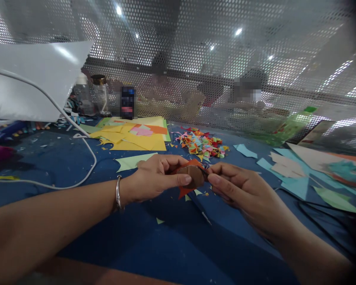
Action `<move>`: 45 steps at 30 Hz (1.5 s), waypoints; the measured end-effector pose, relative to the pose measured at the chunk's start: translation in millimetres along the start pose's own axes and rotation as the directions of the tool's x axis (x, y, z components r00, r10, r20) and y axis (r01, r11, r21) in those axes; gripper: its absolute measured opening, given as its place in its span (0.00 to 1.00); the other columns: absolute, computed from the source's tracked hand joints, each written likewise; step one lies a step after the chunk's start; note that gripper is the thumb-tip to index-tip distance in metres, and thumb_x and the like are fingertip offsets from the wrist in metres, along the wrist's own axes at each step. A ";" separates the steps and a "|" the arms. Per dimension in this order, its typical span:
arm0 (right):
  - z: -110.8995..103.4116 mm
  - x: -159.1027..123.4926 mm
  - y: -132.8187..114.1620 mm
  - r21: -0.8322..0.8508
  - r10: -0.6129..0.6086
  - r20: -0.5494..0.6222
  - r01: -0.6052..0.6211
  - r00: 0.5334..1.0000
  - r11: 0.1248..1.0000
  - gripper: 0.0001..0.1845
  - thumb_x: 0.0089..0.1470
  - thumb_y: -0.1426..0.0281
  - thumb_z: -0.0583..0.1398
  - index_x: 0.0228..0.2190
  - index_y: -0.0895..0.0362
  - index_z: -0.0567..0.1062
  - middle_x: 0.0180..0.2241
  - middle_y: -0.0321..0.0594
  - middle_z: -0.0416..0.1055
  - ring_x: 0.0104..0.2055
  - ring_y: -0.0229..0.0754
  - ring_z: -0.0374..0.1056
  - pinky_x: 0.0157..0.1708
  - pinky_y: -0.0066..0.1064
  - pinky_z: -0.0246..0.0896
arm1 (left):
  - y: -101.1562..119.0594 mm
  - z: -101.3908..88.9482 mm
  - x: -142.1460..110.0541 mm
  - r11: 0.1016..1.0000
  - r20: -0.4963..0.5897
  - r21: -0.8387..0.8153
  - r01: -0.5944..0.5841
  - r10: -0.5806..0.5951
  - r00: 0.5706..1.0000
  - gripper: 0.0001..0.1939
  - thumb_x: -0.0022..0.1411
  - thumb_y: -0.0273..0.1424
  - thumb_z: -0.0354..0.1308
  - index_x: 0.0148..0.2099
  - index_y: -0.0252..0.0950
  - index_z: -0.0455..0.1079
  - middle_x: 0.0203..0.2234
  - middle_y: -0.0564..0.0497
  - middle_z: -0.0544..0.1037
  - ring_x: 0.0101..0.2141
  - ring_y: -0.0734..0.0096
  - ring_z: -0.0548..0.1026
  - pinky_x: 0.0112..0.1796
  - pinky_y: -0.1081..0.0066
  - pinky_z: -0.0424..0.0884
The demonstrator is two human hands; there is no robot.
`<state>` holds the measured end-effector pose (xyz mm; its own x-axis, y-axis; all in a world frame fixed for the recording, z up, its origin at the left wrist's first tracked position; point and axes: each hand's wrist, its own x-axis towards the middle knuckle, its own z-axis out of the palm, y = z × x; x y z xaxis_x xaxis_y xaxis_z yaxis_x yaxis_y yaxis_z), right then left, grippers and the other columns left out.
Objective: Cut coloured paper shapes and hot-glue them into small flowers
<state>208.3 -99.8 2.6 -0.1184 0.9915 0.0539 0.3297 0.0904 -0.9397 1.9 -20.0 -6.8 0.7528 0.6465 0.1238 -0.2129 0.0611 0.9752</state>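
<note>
My left hand [160,176] is closed on a brown round disc [195,177], its thumb pressing the face. Orange paper [184,192] lies against the disc's back and juts out past its edge. At the disc's right edge, my right hand [234,184] pinches a small dark thing that touches or nearly touches the orange paper; its kind is hidden by the fingers. Below the hands a slim dark pen-like tool [202,210] with a metal tip rests on the blue table [130,237]. Small green paper scraps [160,221] lie nearby.
Behind my hands is a heap of colourful paper snippets [203,143]. Yellow sheets [136,140] lie left of it, blue and pink paper [287,166] to the right. A white cable [91,158] loops at left. Bottles [101,95] and a phone [128,103] stand before a perforated screen [190,47].
</note>
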 end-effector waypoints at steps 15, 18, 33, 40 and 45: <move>-2.9 3.2 -1.4 -0.080 -0.004 0.013 0.005 1.000 0.997 0.21 0.59 0.50 0.60 0.34 0.56 0.71 0.20 0.28 0.54 0.20 0.30 0.44 0.18 0.26 0.37 | 0.9 -8.7 -0.6 0.989 0.042 0.149 0.008 -0.014 0.999 0.20 0.57 0.33 0.67 0.49 0.35 0.64 0.29 0.52 0.78 0.28 0.74 0.76 0.31 0.75 0.68; -2.2 4.3 -2.3 -0.078 0.006 0.026 -0.004 1.000 0.997 0.22 0.58 0.49 0.60 0.34 0.57 0.71 0.20 0.28 0.55 0.20 0.31 0.45 0.18 0.26 0.38 | 1.7 -10.4 -0.9 0.987 0.053 0.158 0.022 -0.031 0.998 0.25 0.57 0.34 0.67 0.51 0.38 0.59 0.28 0.53 0.77 0.26 0.73 0.75 0.28 0.75 0.67; -5.5 5.0 -3.9 -0.142 0.026 0.078 -0.015 0.997 0.990 0.22 0.59 0.48 0.58 0.33 0.56 0.70 0.20 0.28 0.54 0.19 0.31 0.42 0.18 0.27 0.36 | 5.2 -11.9 -1.0 0.952 0.094 0.306 -0.006 -0.024 0.995 0.27 0.60 0.32 0.63 0.56 0.39 0.54 0.29 0.55 0.75 0.24 0.78 0.71 0.26 0.78 0.65; -5.9 3.8 -5.2 -0.180 0.029 0.074 -0.015 0.997 0.984 0.22 0.59 0.49 0.58 0.33 0.56 0.71 0.20 0.28 0.55 0.19 0.31 0.43 0.17 0.26 0.37 | 7.0 -10.8 -2.4 0.948 0.087 0.318 0.011 -0.041 0.995 0.28 0.57 0.31 0.64 0.56 0.38 0.56 0.30 0.53 0.77 0.25 0.76 0.72 0.27 0.75 0.66; -6.1 3.2 -6.6 -0.142 0.018 0.039 -0.012 0.999 0.990 0.22 0.57 0.48 0.60 0.32 0.56 0.73 0.22 0.31 0.60 0.20 0.31 0.48 0.19 0.26 0.42 | 6.3 -12.8 0.3 0.967 0.044 0.255 -0.003 -0.008 0.999 0.26 0.57 0.28 0.63 0.54 0.38 0.55 0.27 0.57 0.75 0.24 0.78 0.72 0.26 0.77 0.64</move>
<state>211.4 -96.7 11.0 -0.1494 0.9885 0.0240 0.4612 0.0911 -0.8826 -7.1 -9.6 -3.0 0.7814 0.6116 0.1237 -0.0494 -0.1370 0.9893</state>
